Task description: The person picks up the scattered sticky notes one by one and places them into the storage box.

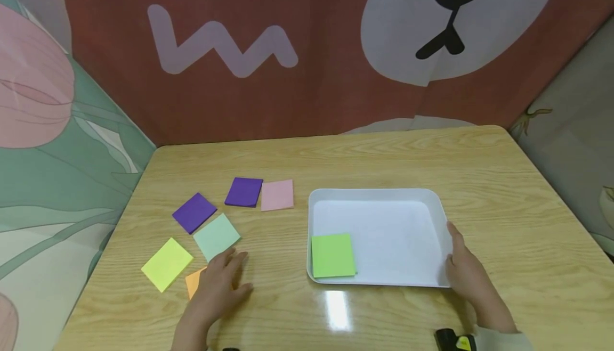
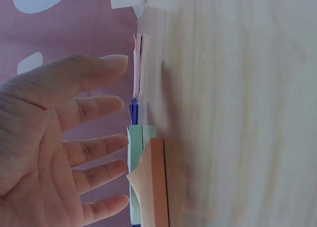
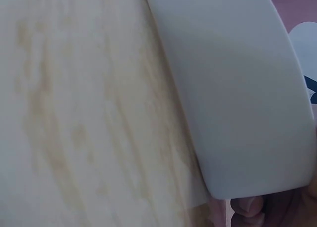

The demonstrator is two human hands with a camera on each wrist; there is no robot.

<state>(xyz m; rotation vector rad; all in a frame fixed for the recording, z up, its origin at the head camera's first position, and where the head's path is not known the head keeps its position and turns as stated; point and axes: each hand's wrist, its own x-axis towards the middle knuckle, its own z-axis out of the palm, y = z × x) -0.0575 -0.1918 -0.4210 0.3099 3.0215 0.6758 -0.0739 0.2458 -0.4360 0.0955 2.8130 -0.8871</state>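
My left hand (image 1: 223,279) hovers with straight, spread fingers (image 2: 94,150) over an orange sticky-note pad (image 1: 193,283), whose top sheet curls up (image 2: 157,185). It covers most of the pad and holds nothing. My right hand (image 1: 464,272) holds the right edge of a white tray (image 1: 384,195), with the thumb lying along the rim. In the right wrist view a fingertip (image 3: 246,206) shows just below the tray's wall (image 3: 237,88). A green pad (image 1: 332,255) lies in the tray's near left corner.
More pads lie on the wooden table (image 1: 384,154) left of the tray: yellow (image 1: 167,263), mint (image 1: 217,236), two purple (image 1: 194,212) (image 1: 244,192) and pink (image 1: 277,195). Printed cloth walls close in the table on three sides.
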